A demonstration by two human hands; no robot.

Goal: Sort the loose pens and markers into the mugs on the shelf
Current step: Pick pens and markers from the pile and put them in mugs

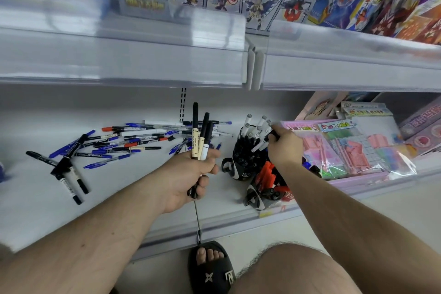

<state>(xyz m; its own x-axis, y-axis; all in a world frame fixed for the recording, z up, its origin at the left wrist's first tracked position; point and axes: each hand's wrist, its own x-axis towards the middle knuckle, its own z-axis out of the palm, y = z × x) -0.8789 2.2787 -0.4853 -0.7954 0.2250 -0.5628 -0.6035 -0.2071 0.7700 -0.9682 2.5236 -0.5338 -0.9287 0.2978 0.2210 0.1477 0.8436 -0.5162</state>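
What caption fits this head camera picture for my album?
Left hand grips black markers while right hand puts one into the back mug.

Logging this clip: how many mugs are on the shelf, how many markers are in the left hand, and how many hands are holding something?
Mugs: 2 — back mug, front mug
Markers in left hand: 3
Hands holding something: 2, counting right hand
Total: 7
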